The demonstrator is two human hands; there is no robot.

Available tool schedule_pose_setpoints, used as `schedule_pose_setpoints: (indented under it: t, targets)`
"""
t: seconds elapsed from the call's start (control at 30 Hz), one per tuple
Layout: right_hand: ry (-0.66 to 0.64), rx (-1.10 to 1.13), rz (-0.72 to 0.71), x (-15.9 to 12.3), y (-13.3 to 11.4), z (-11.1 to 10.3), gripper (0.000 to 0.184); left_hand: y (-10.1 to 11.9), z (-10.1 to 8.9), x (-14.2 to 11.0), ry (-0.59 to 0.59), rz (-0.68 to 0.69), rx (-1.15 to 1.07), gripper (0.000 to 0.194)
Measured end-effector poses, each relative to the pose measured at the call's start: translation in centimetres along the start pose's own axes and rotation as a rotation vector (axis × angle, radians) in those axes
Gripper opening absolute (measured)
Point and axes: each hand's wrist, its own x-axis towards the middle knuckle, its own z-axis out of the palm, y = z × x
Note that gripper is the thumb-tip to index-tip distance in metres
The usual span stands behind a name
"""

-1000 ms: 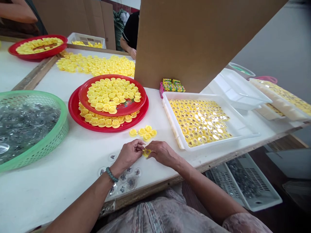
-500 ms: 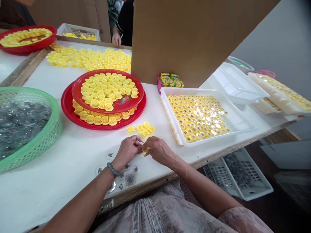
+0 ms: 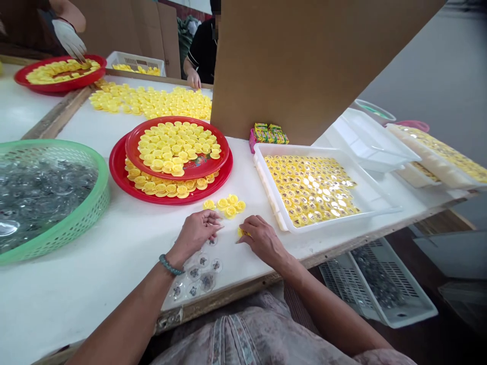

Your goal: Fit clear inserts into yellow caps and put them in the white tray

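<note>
My right hand pinches a small yellow round piece between thumb and fingers, just above the white table. To its left, my left hand wears a bead bracelet and has its fingers loosely apart, with nothing visible in them. Clear plastic discs with dark printed figures lie below the left hand, some partly hidden by it. Beyond both hands sits a small group of yellow round pieces. The white tray at the right holds rows of yellow pieces with printed discs on them.
Two stacked red plates carry yellow pieces. A green basket of clear discs stands left. Small packets sit by a cardboard panel. A co-worker's gloved hand reaches into another red plate; another person's hand is behind.
My hands, together before, have moved apart; the right has carried the yellow piece rightward. A co-worker's gloved hand has come into view at the far left. The view has shifted slightly.
</note>
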Motion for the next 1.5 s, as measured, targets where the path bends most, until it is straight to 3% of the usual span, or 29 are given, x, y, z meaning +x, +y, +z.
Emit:
schedule_pose_setpoints:
  t: [0.07, 0.13, 0.27, 0.4, 0.5, 0.6, 0.7, 0.87, 0.97, 1.1, 1.2, 1.3, 1.37, 1.5]
  targets:
    - [0.032, -0.024, 0.03, -0.1, 0.8, -0.6, 0.017, 0.3, -1.1, -0.3, 0.087, 0.053, 0.163, 0.021]
    - [0.074, -0.034, 0.054, 0.0, 0.9, -1.0, 0.021, 0.4, -1.7, -0.6, 0.094, 0.11, 0.366, 0.018]
    - [0.091, 0.07, -0.002, 0.7, -1.1, -0.5, 0.018, 0.1, -1.5, -1.1, -0.019, 0.24, 0.684, 0.021]
    - [-0.02, 0.219, -0.068, 0.9, -3.4, 1.4, 0.027, -0.5, -0.8, -1.1, -0.079, 0.261, 0.745, 0.002]
    - [-0.035, 0.326, -0.025, 0.8, -4.1, 2.5, 0.035, -0.6, -0.7, -1.0, -0.06, 0.205, 0.644, 0.009]
    - [0.024, 0.479, 0.103, 1.0, -4.2, 2.7, 0.025, -0.5, -0.6, -0.9, -0.06, 0.157, 0.447, 0.009]
    - [0.1, 0.578, 0.188, 1.3, -4.1, 2.3, 0.015, -0.5, -0.1, -1.0, -0.046, 0.213, 0.317, 0.013]
    - [0.17, 0.483, 0.067, 1.2, -4.0, 1.6, 0.014, -0.3, 0.7, -1.3, 0.064, 0.372, 0.331, 0.022]
    - [0.242, 0.341, -0.021, 0.6, -3.6, 1.5, 0.018, 0.2, 0.7, -1.3, 0.029, 0.206, 0.096, 0.031]
    - [0.293, 0.206, -0.115, -0.2, -2.8, 1.6, 0.03, 0.6, 0.0, -1.4, -0.172, -0.08, -0.342, 0.035]
    - [0.286, 0.219, -0.169, -0.6, -2.5, 1.7, 0.037, 0.4, -0.2, -1.3, -0.239, -0.093, -0.545, 0.026]
    - [0.294, 0.348, -0.175, -0.7, -2.8, 1.6, 0.038, 0.2, 0.1, -1.3, -0.208, -0.079, -0.585, 0.02]
    - [0.303, 0.494, -0.111, -0.6, -3.1, 1.5, 0.033, 0.3, 0.4, -1.3, -0.15, -0.055, -0.561, 0.021]
    - [0.258, 0.93, 0.232, -0.1, -3.9, 1.1, 0.024, 0.6, 0.9, -1.3, -0.103, 0.004, -0.504, 0.037]
